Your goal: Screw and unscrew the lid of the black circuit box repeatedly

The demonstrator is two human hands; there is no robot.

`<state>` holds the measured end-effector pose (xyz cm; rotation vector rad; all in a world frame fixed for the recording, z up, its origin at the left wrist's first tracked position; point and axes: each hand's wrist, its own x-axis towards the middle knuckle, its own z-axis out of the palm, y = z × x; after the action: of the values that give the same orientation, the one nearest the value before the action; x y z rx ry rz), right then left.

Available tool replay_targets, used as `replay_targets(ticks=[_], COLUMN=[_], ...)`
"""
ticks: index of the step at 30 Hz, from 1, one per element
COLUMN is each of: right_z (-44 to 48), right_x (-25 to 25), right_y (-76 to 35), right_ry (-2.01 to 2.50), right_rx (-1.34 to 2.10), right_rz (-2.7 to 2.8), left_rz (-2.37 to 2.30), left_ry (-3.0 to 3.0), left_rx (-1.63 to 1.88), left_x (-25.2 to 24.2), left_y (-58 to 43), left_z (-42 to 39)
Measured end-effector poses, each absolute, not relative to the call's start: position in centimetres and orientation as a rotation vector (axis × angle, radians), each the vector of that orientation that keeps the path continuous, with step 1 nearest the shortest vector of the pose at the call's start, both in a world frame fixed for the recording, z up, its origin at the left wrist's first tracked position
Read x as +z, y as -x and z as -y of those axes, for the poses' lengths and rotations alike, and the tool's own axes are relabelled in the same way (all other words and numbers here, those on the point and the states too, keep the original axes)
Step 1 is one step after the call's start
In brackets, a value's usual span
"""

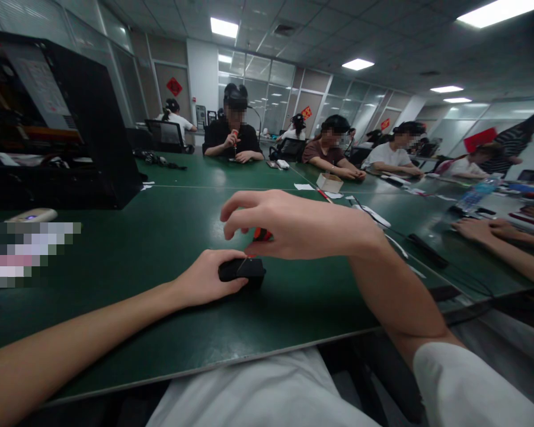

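Observation:
My left hand [207, 277] rests on the green table [128, 255] with its fingers wrapped round a small black box [242, 270], holding it down. My right hand [288, 224] hovers just above the box with fingers curled. Thumb and fingers pinch a thin pale thread-like strip that runs down to the box top. A small red and black piece [262, 234] shows under the right palm, partly hidden.
A black cabinet [66, 118] stands at the left. A white device [31, 214] lies near it. Several people sit along the far and right sides, another person's hands [489, 228] at right. A small cardboard box [329, 182], papers and cables lie further back.

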<state>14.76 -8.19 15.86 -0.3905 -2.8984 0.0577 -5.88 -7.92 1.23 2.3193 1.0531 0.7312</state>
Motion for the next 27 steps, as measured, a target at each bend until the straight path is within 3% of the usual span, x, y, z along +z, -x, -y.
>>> replay_targets(ticks=[21,27], right_z=[8.3,8.3], right_x=[15.8,16.1], right_y=[-14.5,-15.5], right_ry=[0.334,0.658], right_rx=[0.056,-0.039], right_rz=[2.94,3.068], left_rz=[-1.012,-0.941], left_ry=[-2.325,-2.511], left_rx=[0.711,0.669], left_x=[1.3,2.3], left_y=[6.3,6.7], left_z=[7.7,7.7])
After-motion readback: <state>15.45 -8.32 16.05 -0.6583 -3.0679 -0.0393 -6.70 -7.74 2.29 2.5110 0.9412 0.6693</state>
